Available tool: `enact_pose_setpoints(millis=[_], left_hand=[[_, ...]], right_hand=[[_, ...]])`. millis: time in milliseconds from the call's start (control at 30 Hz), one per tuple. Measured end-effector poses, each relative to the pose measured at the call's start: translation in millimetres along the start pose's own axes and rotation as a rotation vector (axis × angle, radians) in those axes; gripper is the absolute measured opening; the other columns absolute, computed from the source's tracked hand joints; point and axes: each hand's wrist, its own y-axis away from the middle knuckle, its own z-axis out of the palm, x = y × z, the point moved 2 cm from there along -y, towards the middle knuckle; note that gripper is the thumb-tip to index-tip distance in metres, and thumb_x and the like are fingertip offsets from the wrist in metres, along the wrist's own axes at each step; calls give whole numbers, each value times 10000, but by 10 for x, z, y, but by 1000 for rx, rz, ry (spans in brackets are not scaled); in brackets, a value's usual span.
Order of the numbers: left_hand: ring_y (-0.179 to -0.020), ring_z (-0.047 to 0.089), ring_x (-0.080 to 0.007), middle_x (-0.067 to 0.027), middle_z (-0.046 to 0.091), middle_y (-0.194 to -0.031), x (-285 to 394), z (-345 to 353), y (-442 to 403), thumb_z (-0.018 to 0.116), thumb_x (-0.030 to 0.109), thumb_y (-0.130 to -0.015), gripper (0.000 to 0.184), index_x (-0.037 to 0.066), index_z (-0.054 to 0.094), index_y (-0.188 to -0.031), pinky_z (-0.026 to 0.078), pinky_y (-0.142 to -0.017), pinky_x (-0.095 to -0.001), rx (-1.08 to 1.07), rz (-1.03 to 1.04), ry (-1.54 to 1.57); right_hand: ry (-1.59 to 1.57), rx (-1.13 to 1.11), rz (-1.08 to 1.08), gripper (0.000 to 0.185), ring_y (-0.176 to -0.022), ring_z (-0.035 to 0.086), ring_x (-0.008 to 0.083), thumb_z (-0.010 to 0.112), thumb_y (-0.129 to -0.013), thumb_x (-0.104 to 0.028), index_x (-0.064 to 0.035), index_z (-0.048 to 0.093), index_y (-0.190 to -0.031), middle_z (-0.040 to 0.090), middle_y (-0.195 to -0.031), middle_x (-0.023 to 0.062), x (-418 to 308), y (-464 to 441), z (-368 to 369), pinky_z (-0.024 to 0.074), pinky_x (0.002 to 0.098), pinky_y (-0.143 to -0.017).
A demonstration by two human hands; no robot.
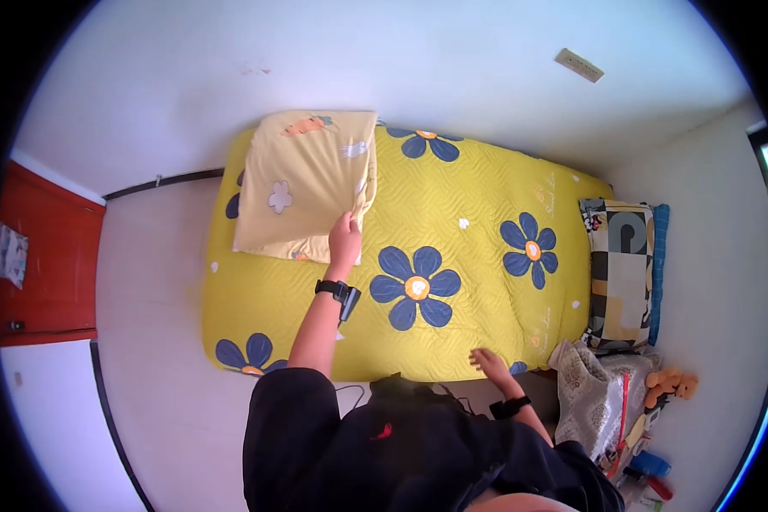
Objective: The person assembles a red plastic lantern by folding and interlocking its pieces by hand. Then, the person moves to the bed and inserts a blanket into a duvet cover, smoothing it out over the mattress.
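A pale yellow folded quilt (307, 188) with carrot, rabbit and flower prints lies on the left end of the bed. My left hand (344, 241) reaches across the bed and grips the quilt's right edge near its lower corner; the fingertips are partly hidden in the cloth. Beneath it spreads a yellow-green bed cover (486, 299) with large dark blue flowers. Over the near edge of the bed, my right hand (489, 363) holds nothing, its fingers apart. Both wrists wear black bands.
Patterned pillows (625, 273) lie at the bed's right end. A cloth-draped bedside table (584, 397) at lower right carries a teddy bear (670, 386) and small items. White walls border the far side and right. A red door (47, 256) stands at left.
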Motion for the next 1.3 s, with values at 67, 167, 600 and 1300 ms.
enact_pose_setpoints(millis=[67,167,600,1300], left_hand=[[-940,594,-397,-231,627,-999,427,-308,84,481,151,-892,266,-4,601,-1073,470,-809,-459,-11,23,43],[-904,607,-392,-230,635,-949,1028,-601,383,515,135,-883,246,-8,599,-1066,480,-785,-444,-139,146,88],[-835,638,-238,-132,642,-968,725,-270,2794,331,584,-955,689,-46,561,-1112,501,-785,-332,-861,-538,641],[-989,602,-234,-86,609,-1060,715,333,1125,477,245,-954,251,80,545,-1131,511,-837,-344,-388,-423,1362]], right_hand=[[-415,-93,-101,424,-1030,592,206,463,-979,-359,-5,509,-1207,598,-1139,98,-538,-202,57,480,335,-861],[-833,-366,-140,592,-1188,499,286,452,-941,-514,-33,447,-1285,541,-1263,156,-1502,-360,155,423,454,-966],[-381,-88,-91,374,-862,602,204,474,-847,-113,85,518,-1161,615,-1006,103,-1703,-19,33,488,323,-771],[-126,741,-1040,349,-1136,539,238,498,-905,-64,37,527,-1238,567,-1212,163,-1426,3397,-2977,433,337,-986]])
